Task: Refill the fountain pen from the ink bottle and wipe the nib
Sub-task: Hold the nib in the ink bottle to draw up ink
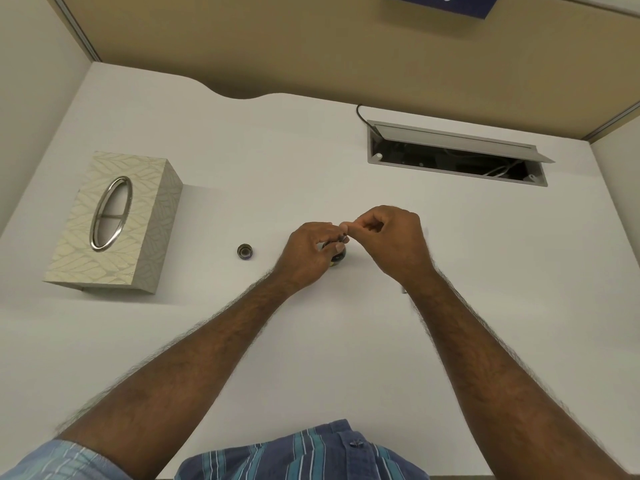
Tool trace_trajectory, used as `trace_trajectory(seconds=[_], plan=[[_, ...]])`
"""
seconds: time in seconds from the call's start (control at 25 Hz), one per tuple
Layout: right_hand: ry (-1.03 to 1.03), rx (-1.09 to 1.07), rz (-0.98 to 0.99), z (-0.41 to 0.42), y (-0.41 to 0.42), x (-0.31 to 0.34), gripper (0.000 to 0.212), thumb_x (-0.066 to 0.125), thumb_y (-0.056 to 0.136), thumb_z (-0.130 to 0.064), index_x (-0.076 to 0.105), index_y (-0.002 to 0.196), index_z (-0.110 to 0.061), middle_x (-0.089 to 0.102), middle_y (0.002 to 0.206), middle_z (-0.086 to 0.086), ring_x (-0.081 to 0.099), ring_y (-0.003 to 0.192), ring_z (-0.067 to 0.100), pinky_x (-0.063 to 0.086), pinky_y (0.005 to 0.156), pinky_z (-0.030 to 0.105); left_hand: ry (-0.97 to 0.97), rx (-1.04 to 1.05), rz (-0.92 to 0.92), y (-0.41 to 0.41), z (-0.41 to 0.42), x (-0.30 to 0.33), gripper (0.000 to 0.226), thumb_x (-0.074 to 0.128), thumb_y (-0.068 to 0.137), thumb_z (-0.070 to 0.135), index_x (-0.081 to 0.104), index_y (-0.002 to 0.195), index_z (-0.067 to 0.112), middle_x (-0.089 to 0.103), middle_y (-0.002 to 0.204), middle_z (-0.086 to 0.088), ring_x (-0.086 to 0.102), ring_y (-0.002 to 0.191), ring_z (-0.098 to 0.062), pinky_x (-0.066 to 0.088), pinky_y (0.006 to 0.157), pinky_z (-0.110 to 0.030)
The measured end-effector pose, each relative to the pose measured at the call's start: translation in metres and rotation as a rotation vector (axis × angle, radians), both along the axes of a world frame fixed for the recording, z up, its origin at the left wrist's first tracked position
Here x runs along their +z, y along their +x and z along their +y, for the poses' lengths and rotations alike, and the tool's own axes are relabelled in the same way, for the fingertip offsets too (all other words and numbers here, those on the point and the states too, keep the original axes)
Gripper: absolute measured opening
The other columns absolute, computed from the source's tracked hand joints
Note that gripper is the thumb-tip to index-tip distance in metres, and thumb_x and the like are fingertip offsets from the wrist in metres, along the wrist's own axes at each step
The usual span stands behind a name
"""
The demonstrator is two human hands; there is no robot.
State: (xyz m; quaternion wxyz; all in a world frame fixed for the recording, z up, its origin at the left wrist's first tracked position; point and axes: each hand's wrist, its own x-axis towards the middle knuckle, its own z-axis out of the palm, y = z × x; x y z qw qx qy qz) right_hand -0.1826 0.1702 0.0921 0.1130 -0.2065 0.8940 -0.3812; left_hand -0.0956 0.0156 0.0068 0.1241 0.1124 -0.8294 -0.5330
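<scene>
A small dark ink bottle (338,258) stands uncapped on the white desk, mostly hidden behind my left hand (308,252), whose fingers curl round it. Its dark cap (245,252) lies open side up on the desk to the left. Above the bottle's mouth my right hand (388,239) pinches the upper end of a thin part of the fountain pen (343,239); only a short dark bit of it shows between the fingertips of both hands. Whether the nib is in the ink is hidden.
A patterned tissue box (114,223) with a metal oval opening stands at the left of the desk (346,358). An open grey cable hatch (457,157) with wires lies at the back right. A small object (403,290) peeks out beside my right wrist.
</scene>
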Motion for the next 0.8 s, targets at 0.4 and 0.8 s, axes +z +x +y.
trace_trajectory(seconds=[0.4,0.8], plan=[[0.005,-0.004,0.002,0.0002,0.0002,-0.0007,0.014,0.085,0.089,-0.033,0.083,0.085,-0.02,0.078,0.083,-0.009,0.068,0.073,0.001,0.048,0.064,0.005,0.011,-0.003,0.0,-0.0008,0.0007,-0.0034,0.01,0.071,0.09,0.01,0.08,0.092,0.008,0.082,0.098,-0.008,0.06,0.091,0.005,0.038,0.081,0.003],[0.002,0.027,0.024,0.0035,0.0004,0.0003,0.009,0.085,0.09,-0.027,0.084,0.09,-0.017,0.079,0.087,-0.004,0.067,0.076,0.002,0.047,0.067,0.005,-0.018,-0.018,0.0,-0.0021,0.0004,-0.005,0.011,0.07,0.09,0.011,0.08,0.091,0.007,0.08,0.093,0.001,0.054,0.09,0.027,0.035,0.083,0.005]])
